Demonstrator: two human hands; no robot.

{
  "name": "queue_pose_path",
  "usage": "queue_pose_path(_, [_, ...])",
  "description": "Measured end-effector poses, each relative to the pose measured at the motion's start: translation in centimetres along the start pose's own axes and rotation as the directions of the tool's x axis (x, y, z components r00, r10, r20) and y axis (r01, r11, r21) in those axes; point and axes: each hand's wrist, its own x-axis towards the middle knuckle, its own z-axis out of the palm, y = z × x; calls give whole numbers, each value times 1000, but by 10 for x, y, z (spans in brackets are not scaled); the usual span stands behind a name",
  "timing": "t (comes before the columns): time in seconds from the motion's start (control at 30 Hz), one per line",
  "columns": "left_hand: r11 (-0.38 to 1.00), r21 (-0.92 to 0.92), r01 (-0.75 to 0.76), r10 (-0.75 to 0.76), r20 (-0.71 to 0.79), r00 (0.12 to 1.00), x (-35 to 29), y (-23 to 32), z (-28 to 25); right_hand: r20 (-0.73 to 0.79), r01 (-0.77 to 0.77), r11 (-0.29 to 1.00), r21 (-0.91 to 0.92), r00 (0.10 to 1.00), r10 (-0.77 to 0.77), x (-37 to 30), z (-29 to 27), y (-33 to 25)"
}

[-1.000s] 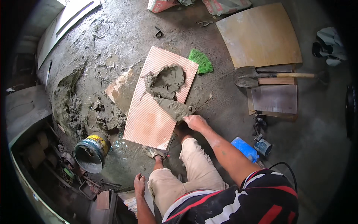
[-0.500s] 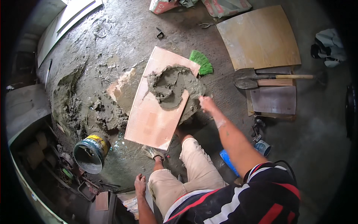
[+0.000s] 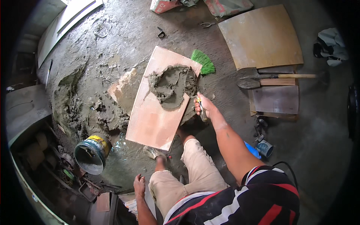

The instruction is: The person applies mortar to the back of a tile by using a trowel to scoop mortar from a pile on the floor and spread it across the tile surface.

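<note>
Since the earlier frame, trowel (image 3: 203, 114) turns over: handle now shows, flat blade face doesn't. Right hand (image 3: 204, 105) shifts slightly toward the body. Left hand (image 3: 139, 185) doesn't visibly move.

Right grip is wrapped around the trowel handle. Blade end is up-left of that grip, at the right edge of the mortar (image 3: 170, 84); looks tipped on edge, hard to separate from the mortar. Tile (image 3: 153, 127), ribbed face up, is left of the grip, right edge just beside the fingers. Left hand is well down-left of the right grip, fingers loosely curled, nothing seen in it; can't tell if fully closed.

Progress: looks partway. Mortar is on the tile's far half, up-left of the grip, thick and ridged, not level. Near half, down-left of the grip, is mostly bare.

Around: brush (image 3: 203, 62) above the grip, by the tile's far-right corner; shovel (image 3: 248, 83) up-right of the grip; bucket (image 3: 100, 141) well left and lower.
</note>
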Motion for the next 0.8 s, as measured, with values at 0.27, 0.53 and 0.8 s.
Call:
queue_pose_path(0.27, [999,46,-29,30,-12,999,5,-12,0,-145,-127,833,-538,988,57,-9,32,59])
queue_pose_path(0.53, [995,-25,-94,93,-11,996,5,-15,-1,187,83,-202,-976,798,-573,-25,83,5])
queue_pose_path(0.8, [997,-50,-64,61,-47,997,1,-15,5,87,-129,-331,-935,821,-564,29,83,-100])
